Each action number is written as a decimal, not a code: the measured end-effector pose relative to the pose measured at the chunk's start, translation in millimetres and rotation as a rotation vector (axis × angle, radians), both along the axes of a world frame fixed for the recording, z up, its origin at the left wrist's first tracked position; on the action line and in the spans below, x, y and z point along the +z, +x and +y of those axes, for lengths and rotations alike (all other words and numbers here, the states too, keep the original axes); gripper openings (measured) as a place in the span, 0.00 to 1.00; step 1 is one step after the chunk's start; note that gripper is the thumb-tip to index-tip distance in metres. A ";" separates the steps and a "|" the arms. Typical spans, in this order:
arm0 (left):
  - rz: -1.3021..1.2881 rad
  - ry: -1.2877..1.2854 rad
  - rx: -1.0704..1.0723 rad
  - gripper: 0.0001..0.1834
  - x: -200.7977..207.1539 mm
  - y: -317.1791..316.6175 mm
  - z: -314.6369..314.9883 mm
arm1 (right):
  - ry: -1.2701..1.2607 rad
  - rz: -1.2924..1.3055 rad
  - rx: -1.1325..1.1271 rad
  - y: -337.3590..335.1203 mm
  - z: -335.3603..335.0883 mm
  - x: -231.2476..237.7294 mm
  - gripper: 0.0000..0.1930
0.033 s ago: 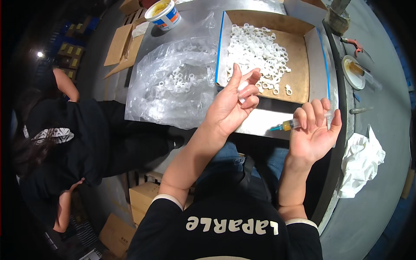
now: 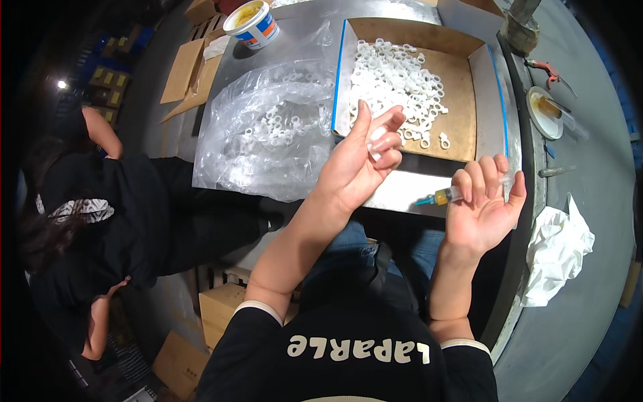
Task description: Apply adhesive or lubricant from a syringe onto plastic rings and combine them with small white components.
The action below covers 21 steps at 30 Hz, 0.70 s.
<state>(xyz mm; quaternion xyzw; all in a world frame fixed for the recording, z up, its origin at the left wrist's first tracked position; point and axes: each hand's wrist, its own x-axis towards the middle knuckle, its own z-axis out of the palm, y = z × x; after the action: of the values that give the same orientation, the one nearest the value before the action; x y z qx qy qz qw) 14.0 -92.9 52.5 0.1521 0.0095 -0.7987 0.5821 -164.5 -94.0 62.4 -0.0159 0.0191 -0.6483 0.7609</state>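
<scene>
Syringe (image 2: 442, 196), just one, lies in the right hand (image 2: 479, 208), fingers curled loosely around it. It has a clear barrel, amber filling and blue tip (image 2: 423, 202); its long axis runs nearly level across the view, tip pointing left, slightly down. The left hand (image 2: 356, 155), half closed, holds one small white piece (image 2: 374, 153) against its fingers. Beyond, one blue-edged box (image 2: 462, 100) holds white rings (image 2: 395, 80), too many to count; beside it, one clear bag (image 2: 258, 167) holds more. Farther off stands one tub (image 2: 254, 31).
</scene>
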 end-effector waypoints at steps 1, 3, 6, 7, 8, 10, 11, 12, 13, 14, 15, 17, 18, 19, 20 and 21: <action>-0.011 -0.023 0.001 0.19 -2.4 -3.2 3.6 | 0.007 -0.002 -0.001 -0.6 0.9 0.9 0.15; -0.022 -0.045 0.000 0.18 -6.1 -8.3 15.0 | 0.001 0.000 -0.016 -0.8 2.1 2.5 0.14; -0.100 0.057 -0.033 0.13 -15.0 -11.7 36.8 | -0.057 0.070 -0.048 1.0 2.9 6.0 0.15; -0.098 0.062 -0.030 0.13 -18.5 -11.7 42.2 | -0.053 0.071 -0.046 2.6 3.6 7.0 0.15; -0.126 0.074 -0.030 0.13 -20.8 -11.5 47.1 | -0.063 0.076 -0.042 4.4 4.6 7.8 0.15; -0.233 0.179 -0.015 0.14 -14.1 -15.3 50.6 | -0.077 0.079 -0.035 7.7 4.3 9.6 0.15; -0.233 0.179 -0.012 0.14 -18.5 -13.8 53.9 | -0.077 0.078 -0.027 8.9 4.4 10.5 0.15; -0.178 0.128 -0.062 0.15 -24.6 -11.1 57.0 | -0.072 0.078 -0.017 10.6 4.2 9.9 0.15; -0.122 0.077 -0.112 0.17 -29.0 -9.4 60.1 | -0.069 0.078 -0.014 11.9 4.1 9.6 0.15; -0.234 0.122 -0.141 0.19 -32.6 -11.5 62.9 | -0.070 0.090 -0.007 13.0 3.9 9.4 0.15; -0.233 0.122 -0.138 0.19 -35.7 -12.5 65.1 | -0.076 0.102 -0.001 13.5 5.5 10.1 0.15; -0.291 0.008 -0.143 0.17 -44.4 -13.4 69.6 | -0.084 0.113 0.010 15.3 8.2 8.5 0.15; -0.288 0.007 -0.143 0.17 -42.0 -15.9 69.0 | -0.093 0.124 0.015 15.4 8.4 7.1 0.15; -0.458 -0.008 -0.110 0.15 -36.9 -18.7 68.1 | -0.094 0.126 0.015 15.3 8.4 5.7 0.15; -0.629 -0.021 -0.074 0.13 -34.4 -20.5 68.0 | -0.091 0.138 0.015 14.9 8.3 4.2 0.15; -0.627 -0.021 -0.071 0.13 -35.2 -20.7 68.8 | -0.088 0.148 0.017 15.2 8.1 3.7 0.15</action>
<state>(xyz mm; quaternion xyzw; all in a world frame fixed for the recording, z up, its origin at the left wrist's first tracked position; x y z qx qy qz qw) -6.7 -24.2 17.3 0.3852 -0.1841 -0.7328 0.5298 -149.3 -85.9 66.1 -0.0975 0.0466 -0.6393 0.7614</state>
